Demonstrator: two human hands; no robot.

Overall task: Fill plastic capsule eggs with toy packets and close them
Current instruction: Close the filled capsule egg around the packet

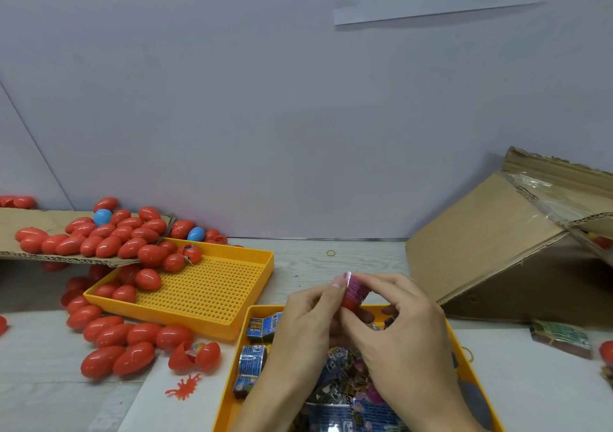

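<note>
Cardboard, trays, then the packet going in

Cardboard box (491,232) lies tipped on its side at the right, probably so that its contents are easy to reach. Finished red eggs (109,237) are piled at the left, spilling into a yellow tray (212,294). A nearer tray (239,388) keeps toy packets (253,360) under the hands. Left hand (306,319) and right hand (403,328) both pinch a red egg half (351,303), pushing a pink packet (356,287) into it above that tray.
</note>
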